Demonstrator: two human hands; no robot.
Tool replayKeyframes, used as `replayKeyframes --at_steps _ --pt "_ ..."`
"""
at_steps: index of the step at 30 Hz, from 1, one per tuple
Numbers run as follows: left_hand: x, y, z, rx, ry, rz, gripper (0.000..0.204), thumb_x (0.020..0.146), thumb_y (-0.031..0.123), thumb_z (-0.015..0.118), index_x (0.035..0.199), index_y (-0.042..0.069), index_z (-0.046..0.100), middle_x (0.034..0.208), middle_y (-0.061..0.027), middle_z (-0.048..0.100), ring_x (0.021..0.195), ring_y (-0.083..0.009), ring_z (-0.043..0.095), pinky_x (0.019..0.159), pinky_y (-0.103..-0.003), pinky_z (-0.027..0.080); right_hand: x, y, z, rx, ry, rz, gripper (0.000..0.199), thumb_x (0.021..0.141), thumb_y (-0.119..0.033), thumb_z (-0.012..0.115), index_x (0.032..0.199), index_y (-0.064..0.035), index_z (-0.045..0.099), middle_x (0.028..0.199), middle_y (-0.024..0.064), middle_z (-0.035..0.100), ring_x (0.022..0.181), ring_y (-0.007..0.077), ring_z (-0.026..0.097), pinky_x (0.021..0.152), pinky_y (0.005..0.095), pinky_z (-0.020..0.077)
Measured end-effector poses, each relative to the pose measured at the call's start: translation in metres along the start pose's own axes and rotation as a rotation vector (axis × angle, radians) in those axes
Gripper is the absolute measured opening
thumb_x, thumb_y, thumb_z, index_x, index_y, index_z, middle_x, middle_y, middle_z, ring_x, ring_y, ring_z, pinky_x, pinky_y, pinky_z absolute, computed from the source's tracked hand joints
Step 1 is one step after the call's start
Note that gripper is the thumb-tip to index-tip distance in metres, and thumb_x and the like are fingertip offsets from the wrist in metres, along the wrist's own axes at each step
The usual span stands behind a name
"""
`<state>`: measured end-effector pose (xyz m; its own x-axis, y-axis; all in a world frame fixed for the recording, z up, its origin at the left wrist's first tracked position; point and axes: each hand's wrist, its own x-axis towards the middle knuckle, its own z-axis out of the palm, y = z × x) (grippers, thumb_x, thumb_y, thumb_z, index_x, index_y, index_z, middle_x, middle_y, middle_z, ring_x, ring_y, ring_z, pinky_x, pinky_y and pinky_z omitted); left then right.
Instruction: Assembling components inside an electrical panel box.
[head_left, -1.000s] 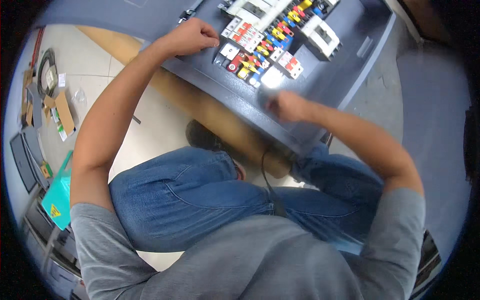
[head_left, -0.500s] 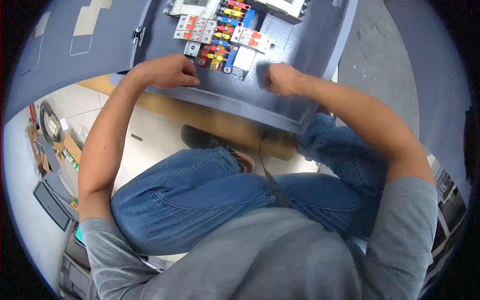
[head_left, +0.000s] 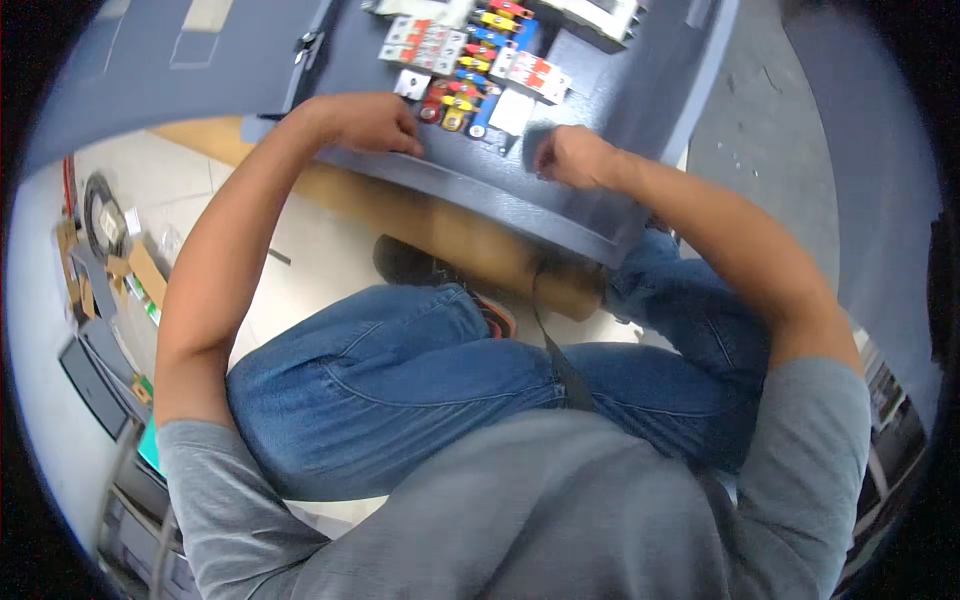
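A grey metal electrical cabinet (head_left: 470, 183) lies before me with its components facing up. My left hand (head_left: 378, 124) is over its near left part, fingers curled downward and closed, beside the busbar ends. What the fingers hold, if anything, is hidden. My right hand (head_left: 578, 158) is curled closed over the near right part of the cabinet, and its fingertips are also hidden. Between and beyond the hands run red, yellow and blue busbars (head_left: 462, 105), with white circuit breakers bearing red-orange levers on the left (head_left: 424, 45) and right (head_left: 532, 74).
A larger white breaker (head_left: 600, 18) sits at the far end. The grey door (head_left: 130, 85) swings out to the left. Brown cardboard (head_left: 440, 225) lies under the cabinet, near my knees. Coiled black cable (head_left: 102, 215) and boxes lie on the left floor.
The cabinet and its breakers appear shifted rightward and slightly up in the picture. Both hands remain over its near part, curled, the left one a little farther right.
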<state>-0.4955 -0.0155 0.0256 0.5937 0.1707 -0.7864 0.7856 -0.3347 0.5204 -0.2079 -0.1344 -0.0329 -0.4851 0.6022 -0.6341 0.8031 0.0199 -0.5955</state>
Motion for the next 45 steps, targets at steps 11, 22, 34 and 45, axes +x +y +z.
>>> replayKeyframes --at_steps 11,22,34,45 --pt "0.009 -0.015 0.008 0.027 0.006 0.095 0.042 0.085 0.042 0.063 0.096 0.002 0.070 0.095 -0.0210 0.069 0.084 -0.0351 0.065 0.075 -0.041 0.049 -0.008 -0.045 0.012 -0.303 0.229 -0.200 0.016 0.080 -0.012 0.061 0.093 -0.0091 0.069 0.087 0.0129 0.070 0.085 0.0321 0.067 0.078 0.0419 0.0539" --pt "-0.003 0.000 0.002 0.366 -0.056 0.265 0.024 0.092 0.015 0.051 0.104 0.007 0.071 0.090 -0.0192 0.068 0.087 -0.0350 0.066 0.076 -0.044 0.054 -0.038 -0.051 -0.078 -0.196 -0.151 -0.138 0.021 0.079 -0.007 0.058 0.097 -0.0049 0.068 0.088 0.0167 0.069 0.083 0.0324 0.067 0.076 0.0401 0.0531" --pt "0.010 -0.012 0.005 0.022 -0.029 0.135 0.035 0.088 0.033 0.063 0.100 0.002 0.070 0.093 -0.0192 0.070 0.087 -0.0297 0.065 0.077 -0.040 0.049 -0.086 -0.023 -0.122 0.190 0.026 0.270 0.014 0.085 -0.008 0.064 0.097 -0.0003 0.067 0.081 0.0071 0.068 0.066 0.0147 0.063 0.061 0.0296 0.0527" --pt "-0.005 0.030 0.003 -0.278 0.100 0.010 0.029 0.088 0.028 0.065 0.096 0.000 0.069 0.076 -0.0071 0.067 0.069 -0.0144 0.055 0.067 -0.032 0.047 -0.036 -0.060 -0.105 0.428 0.178 0.080 0.025 0.088 -0.012 0.065 0.110 -0.0022 0.061 0.075 0.0046 0.063 0.058 0.0089 0.057 0.052 0.0249 0.0477"
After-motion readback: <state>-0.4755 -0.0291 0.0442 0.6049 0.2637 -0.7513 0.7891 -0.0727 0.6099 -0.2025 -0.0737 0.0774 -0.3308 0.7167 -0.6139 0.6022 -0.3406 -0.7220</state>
